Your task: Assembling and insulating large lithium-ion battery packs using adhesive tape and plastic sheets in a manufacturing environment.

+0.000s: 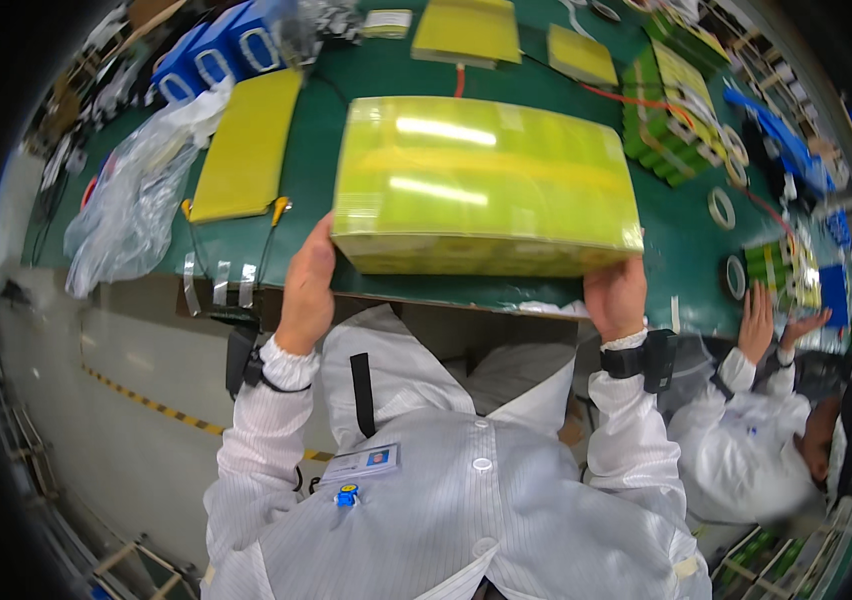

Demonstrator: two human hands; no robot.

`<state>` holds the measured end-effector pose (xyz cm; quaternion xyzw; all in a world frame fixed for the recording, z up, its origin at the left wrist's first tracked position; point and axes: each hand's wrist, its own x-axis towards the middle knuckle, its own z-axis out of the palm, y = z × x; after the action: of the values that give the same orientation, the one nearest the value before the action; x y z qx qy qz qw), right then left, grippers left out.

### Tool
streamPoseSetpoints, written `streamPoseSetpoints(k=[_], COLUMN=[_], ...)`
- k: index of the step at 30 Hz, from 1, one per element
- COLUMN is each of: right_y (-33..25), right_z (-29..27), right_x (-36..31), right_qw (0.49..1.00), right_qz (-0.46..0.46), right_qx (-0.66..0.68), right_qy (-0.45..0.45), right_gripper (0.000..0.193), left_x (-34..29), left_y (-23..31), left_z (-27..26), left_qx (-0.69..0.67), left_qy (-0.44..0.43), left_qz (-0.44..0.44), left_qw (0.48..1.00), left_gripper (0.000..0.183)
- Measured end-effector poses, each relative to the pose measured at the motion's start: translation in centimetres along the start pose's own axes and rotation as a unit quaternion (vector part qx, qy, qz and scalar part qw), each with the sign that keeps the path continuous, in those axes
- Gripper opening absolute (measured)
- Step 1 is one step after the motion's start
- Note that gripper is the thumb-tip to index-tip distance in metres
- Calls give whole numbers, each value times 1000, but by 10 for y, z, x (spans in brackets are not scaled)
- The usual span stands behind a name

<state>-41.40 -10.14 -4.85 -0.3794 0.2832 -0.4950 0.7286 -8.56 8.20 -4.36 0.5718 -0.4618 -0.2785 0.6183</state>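
A large yellow-green box-shaped battery pack (486,185) with shiny faces and a paler yellow band spans the space between my hands. My left hand (308,285) grips its near left corner, the thumb up along the side. At the near right corner my right hand (617,297) holds it from below, and those fingers are partly hidden under the pack. The pack is over the front part of the green table (321,130); I cannot tell whether its underside touches the surface. A yellow sheet (246,145) lies to the left of it.
Clear plastic bags (141,190) and blue packs (216,55) are at the left. Yellow boards (466,30) lie behind. Green cell stacks (671,110) with red wires and tape rolls (721,208) stand at the right. A co-worker's hands (758,325) handle a small green pack nearby.
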Motion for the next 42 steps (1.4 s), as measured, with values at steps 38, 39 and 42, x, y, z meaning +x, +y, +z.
streamPoseSetpoints(k=[38, 39, 42], right_y=[-13, -21, -40], right_z=[-1, -7, -19], right_x=[-39, -33, -16], right_qw=[752, 707, 680], right_qz=[-284, -342, -334], right_qx=[-589, -615, -644], right_qy=[-77, -73, -105], right_gripper=[47, 36, 14], left_x=[-24, -13, 7], left_y=[8, 9, 20], left_z=[-11, -14, -24], left_qx=[168, 229, 359], left_qy=[93, 51, -52], left_qz=[-20, -15, -8], left_qw=[981, 972, 932], left_gripper=[18, 17, 13])
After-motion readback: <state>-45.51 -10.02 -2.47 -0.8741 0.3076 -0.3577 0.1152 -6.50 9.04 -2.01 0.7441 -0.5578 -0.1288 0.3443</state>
